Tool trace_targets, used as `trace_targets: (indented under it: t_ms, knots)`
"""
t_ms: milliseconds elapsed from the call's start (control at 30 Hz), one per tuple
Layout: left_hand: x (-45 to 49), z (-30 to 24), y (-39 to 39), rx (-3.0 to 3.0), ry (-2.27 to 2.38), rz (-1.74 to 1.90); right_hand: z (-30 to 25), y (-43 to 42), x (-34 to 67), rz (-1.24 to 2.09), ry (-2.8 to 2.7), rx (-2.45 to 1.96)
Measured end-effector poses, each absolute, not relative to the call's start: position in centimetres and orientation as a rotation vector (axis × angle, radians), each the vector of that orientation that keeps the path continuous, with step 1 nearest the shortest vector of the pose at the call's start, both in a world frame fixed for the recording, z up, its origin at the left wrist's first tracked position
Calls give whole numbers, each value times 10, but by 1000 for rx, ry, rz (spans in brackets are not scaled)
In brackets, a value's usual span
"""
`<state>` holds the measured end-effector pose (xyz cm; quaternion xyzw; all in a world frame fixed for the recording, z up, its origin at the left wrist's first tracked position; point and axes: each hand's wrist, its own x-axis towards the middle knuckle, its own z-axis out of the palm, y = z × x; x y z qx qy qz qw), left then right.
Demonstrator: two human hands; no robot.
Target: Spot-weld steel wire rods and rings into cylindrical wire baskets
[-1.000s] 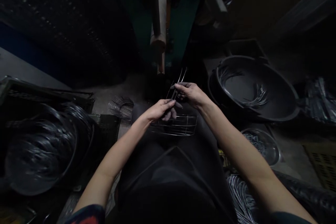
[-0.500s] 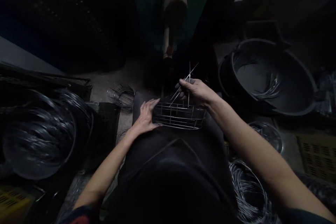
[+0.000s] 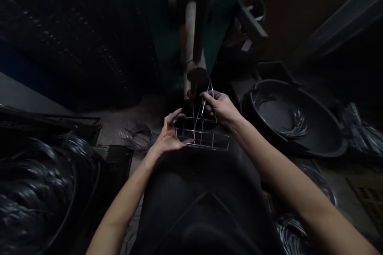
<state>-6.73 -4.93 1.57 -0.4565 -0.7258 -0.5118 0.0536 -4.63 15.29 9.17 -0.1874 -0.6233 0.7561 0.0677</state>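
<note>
My left hand (image 3: 172, 133) is closed on the left end of a small wire basket (image 3: 206, 137), thumb at the near side and fingers at the far side. The basket is a frame of thin shiny rods, held in front of my dark apron (image 3: 197, 191). Above its right part, my right hand (image 3: 220, 105) pinches a few thin metal wires (image 3: 208, 85) that cross one another. Their lower ends hang at the basket's far side; whether they touch it I cannot tell. Just beyond stands a machine's cylindrical rod (image 3: 196, 57), pointing down toward the basket.
On the right, a large dark basin (image 3: 323, 135) holds curved wires (image 3: 295, 125). Bundles of bent wire (image 3: 42, 179) fill a container at the left. A wire coil (image 3: 136, 135) lies on the floor. A yellowish crate (image 3: 363, 195) sits at the right edge.
The view has tilted up, showing more of the machine. The basket has turned and sits closer to the machine's rod. Both hands keep their holds.
</note>
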Motion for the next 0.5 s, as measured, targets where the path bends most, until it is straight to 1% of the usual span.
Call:
trace_targets:
  t_ms: [200, 500]
  knots:
    - [-86, 19, -43, -1429, -2099, -1593, 94, 150, -63, 2274, -1982, -512]
    - [-105, 18, -38, -1376, -1980, -1615, 88, 152, -86, 2232, -1982, -451]
